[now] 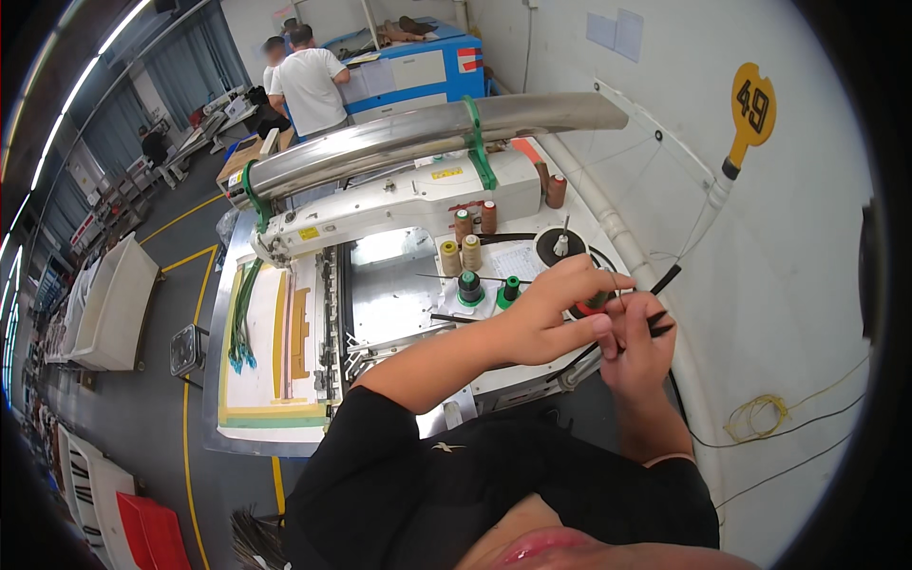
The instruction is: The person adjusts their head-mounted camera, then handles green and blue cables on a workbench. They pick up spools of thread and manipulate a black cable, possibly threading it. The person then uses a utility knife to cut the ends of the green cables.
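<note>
My left hand (556,309) reaches across to the right side of the sewing machine table, its fingers closed in a pinch against my other hand. What lies between those fingertips is too small to make out. My right hand (635,347) is curled around a small black object (657,325), with its fingertips meeting the left ones. Behind my hands, partly hidden, is a dark round spool stand (560,245). Two dark green thread cones (469,288) stand just left of my left hand, near beige thread spools (471,252).
The long white machine arm (399,201) runs under a shiny metal tube (380,147). Brown thread cones (556,192) stand on the table's far side. A wall with a pipe (622,242) and yellow paddle sign (753,104) borders the right. People (313,85) stand far back.
</note>
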